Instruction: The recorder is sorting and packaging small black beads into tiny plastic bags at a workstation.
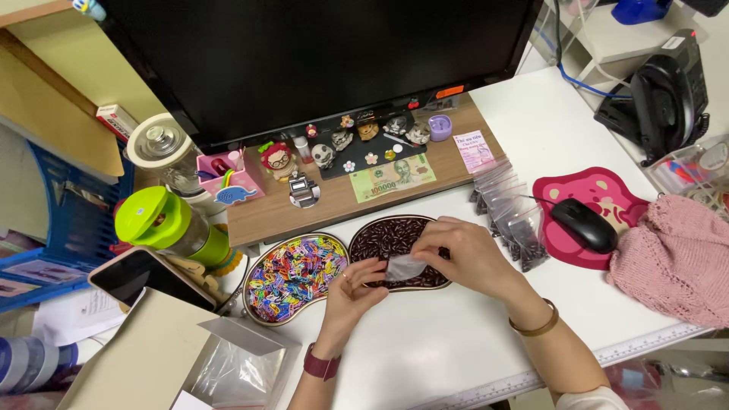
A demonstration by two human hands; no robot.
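Head-worn view, down over desk [425,357]

A white table [456,342] fills the view, evenly lit from above. A wooden riser [334,199] runs along its far edge and carries a dark monitor [319,61]. At the far right corner stands a black desk phone [668,95] beside a white shelf [630,38]. A blue rack [72,220] sits off the left edge, under a beige board [45,114]. A ruler strip [607,357] lines the near edge.
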